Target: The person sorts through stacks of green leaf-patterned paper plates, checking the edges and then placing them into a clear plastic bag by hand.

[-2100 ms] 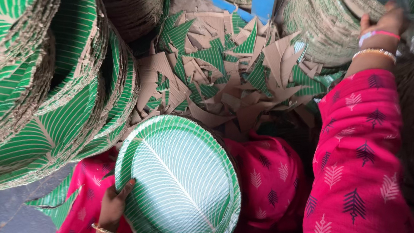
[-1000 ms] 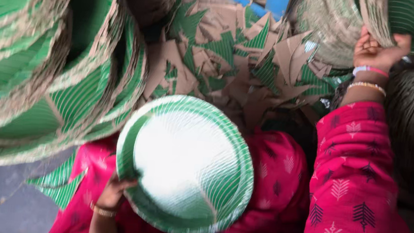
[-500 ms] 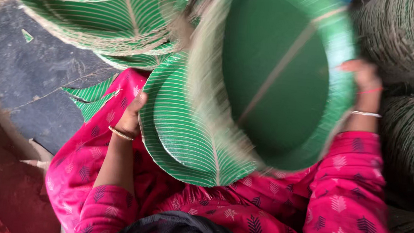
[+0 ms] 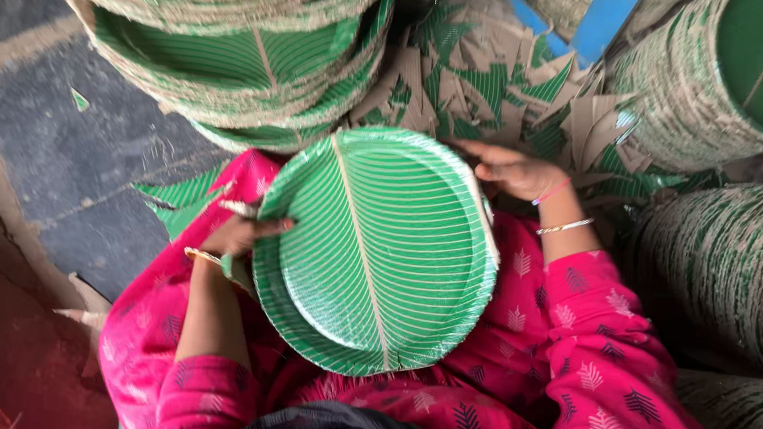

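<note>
Dark stone floor [image 4: 85, 133] shows at the left, with stacks of green leaf-patterned paper plates [image 4: 231, 36] crowding the top of the view, further rolled stacks [image 4: 727, 263] at the right, and a litter of brown-and-green card offcuts [image 4: 495, 77] between them. A small pile of the same round plates [image 4: 378, 251] rests on the lap of the person in pink patterned clothing, tilted slightly, printed side up. The left hand [image 4: 247, 230] has its fingers curled over the pile's left rim; the right hand [image 4: 519, 171] lies at the upper right rim, fingers loosely extended and touching the edge. Judged from appearance, the plates are light, thin pressed card: fairly stiff across the rim but easily creased, and the glossy faces may slide on one another. Holding at opposite rims, as now, looks the soundest purchase.
</note>
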